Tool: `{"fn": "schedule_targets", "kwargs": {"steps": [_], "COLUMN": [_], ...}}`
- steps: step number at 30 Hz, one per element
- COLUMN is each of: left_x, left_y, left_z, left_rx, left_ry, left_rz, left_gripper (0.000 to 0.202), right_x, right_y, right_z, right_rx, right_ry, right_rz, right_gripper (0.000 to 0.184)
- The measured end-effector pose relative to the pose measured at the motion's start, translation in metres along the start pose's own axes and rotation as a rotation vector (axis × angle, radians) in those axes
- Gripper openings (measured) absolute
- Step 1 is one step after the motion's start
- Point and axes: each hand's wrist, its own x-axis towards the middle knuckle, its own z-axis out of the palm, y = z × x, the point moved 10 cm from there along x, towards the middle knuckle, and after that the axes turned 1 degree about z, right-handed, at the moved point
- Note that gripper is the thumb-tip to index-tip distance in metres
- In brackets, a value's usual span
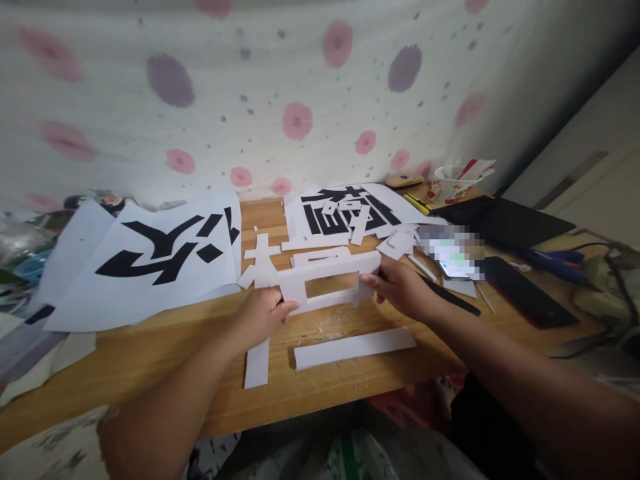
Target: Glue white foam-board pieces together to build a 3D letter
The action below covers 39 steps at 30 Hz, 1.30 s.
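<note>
Between my two hands a white rectangular foam-board frame [327, 268] with an oblong opening is held tilted above the table. My left hand [265, 313] pinches its left end, thumb on the near face. At the right end, my right hand [395, 283] grips it with thumb and fingers. A loose white strip [355, 347] lies on the wood just in front of me. Partly behind my left hand rests a long cross-shaped white piece [257, 367]. Beyond the frame sits another white slotted piece [320, 256], partly hidden.
Large paper sheets with black characters lie at left [167, 243] and at the back [340, 210], the latter under small white cutouts. On the right are a lit phone [453, 257], a black tablet-like slab [530, 291], a blue glue gun [560, 263] and a patterned cup [453, 185].
</note>
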Motion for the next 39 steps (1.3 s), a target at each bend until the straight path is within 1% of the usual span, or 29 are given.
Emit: {"fn": "schedule_targets", "kwargs": {"steps": [2, 5, 8, 11, 14, 17, 22, 24, 26, 28, 30, 32, 34, 36, 39], "left_x": [-0.006, -0.014, -0.017, -0.017, -0.018, -0.019, -0.017, -0.015, -0.012, -0.01, -0.01, -0.012, -0.015, -0.019, -0.023], "left_y": [-0.003, -0.007, -0.006, -0.006, -0.006, -0.005, -0.006, -0.007, -0.004, 0.004, 0.011, 0.012, 0.01, 0.011, 0.017], "left_z": [0.005, 0.012, 0.017, 0.018, 0.019, 0.02, 0.018, 0.016, 0.013, 0.008, 0.005, 0.007, 0.013, 0.021, 0.034], "left_rx": [-0.207, -0.511, -0.659, -0.702, -0.713, -0.705, -0.644, -0.604, -0.55, -0.522, -0.562, -0.661, -0.77, -0.841, -0.837], "left_ry": [-0.057, -0.108, -0.139, -0.148, -0.158, -0.174, -0.156, -0.148, -0.132, -0.104, -0.084, -0.09, -0.119, -0.179, -0.288], "left_rz": [-0.082, -0.197, -0.222, -0.219, -0.218, -0.21, -0.198, -0.181, -0.125, -0.022, 0.061, 0.076, 0.069, 0.099, 0.163], "left_gripper": [0.034, 0.03, 0.03, 0.033, 0.033, 0.033, 0.033, 0.032, 0.032, 0.029, 0.026, 0.025, 0.03, 0.037, 0.047], "right_x": [-0.001, -0.004, -0.008, -0.012, -0.015, -0.016, -0.017, -0.018, -0.02, -0.024, -0.029, -0.033, -0.038, -0.043, -0.044], "right_y": [-0.004, -0.013, -0.015, -0.016, -0.02, -0.023, -0.021, -0.024, -0.035, -0.048, -0.056, -0.061, -0.066, -0.07, -0.074], "right_z": [-0.005, -0.009, -0.006, -0.003, -0.003, -0.002, -0.002, -0.005, -0.013, -0.02, -0.025, -0.029, -0.031, -0.031, -0.026], "right_rx": [0.103, 0.211, 0.339, 0.381, 0.369, 0.39, 0.307, 0.233, 0.123, 0.017, -0.046, -0.084, -0.115, -0.142, -0.159], "right_ry": [-0.022, -0.025, -0.036, -0.02, 0.01, 0.008, -0.004, 0.005, 0.046, 0.108, 0.159, 0.206, 0.255, 0.287, 0.272], "right_rz": [0.046, 0.044, 0.07, 0.095, 0.085, 0.066, 0.049, 0.001, -0.121, -0.264, -0.367, -0.426, -0.477, -0.519, -0.544], "right_gripper": [0.031, 0.038, 0.04, 0.04, 0.041, 0.043, 0.046, 0.044, 0.039, 0.035, 0.032, 0.031, 0.031, 0.032, 0.037]}}
